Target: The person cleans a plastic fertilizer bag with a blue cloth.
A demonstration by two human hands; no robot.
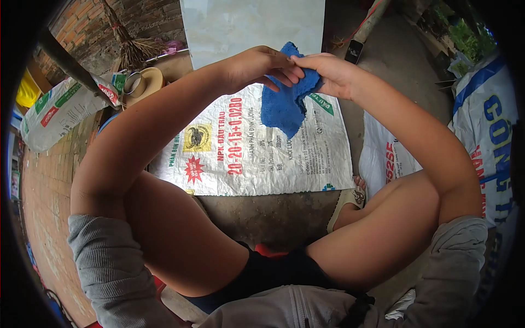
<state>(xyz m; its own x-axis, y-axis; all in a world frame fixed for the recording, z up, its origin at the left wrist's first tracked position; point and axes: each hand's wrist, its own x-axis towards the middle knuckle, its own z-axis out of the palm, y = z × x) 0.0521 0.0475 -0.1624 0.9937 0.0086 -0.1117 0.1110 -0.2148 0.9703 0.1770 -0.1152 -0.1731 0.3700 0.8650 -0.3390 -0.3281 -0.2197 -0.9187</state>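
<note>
Your left hand (pixel 257 65) pinches the top edge of the blue cloth (pixel 287 104) and your right hand (pixel 331 74) grips it alongside, the cloth hanging above the printed sack (pixel 246 147), so keep both pinches firm and spread evenly.

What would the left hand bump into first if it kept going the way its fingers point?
The left hand points rightward, fingers already on the blue cloth. Going on, it would likely meet the right hand, pinching the same cloth just beyond.
</note>
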